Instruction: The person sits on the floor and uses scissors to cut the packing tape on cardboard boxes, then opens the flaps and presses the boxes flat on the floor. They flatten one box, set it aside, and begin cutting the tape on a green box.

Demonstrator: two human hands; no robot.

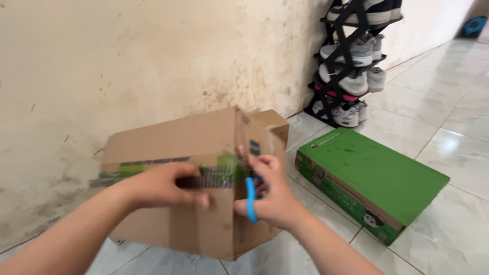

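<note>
The cardboard box point(204, 173) and both hands are smeared by motion blur, so the printing on the box and the scissor blades cannot be made out; the box's lower edge and both forearms are cut off by the frame. It stands tilted on the tiled floor point(448, 127) close to a stained wall point(153, 61). Just right of it lies a flat green box point(377, 178), and behind that a black shoe rack point(351, 61) loaded with sneakers. The left hand point(163, 186) presses flat on the box's front, over a green band. The right hand point(270, 196) has its grip closed around blue-handled scissors point(250, 198) at the box's corner.
</note>
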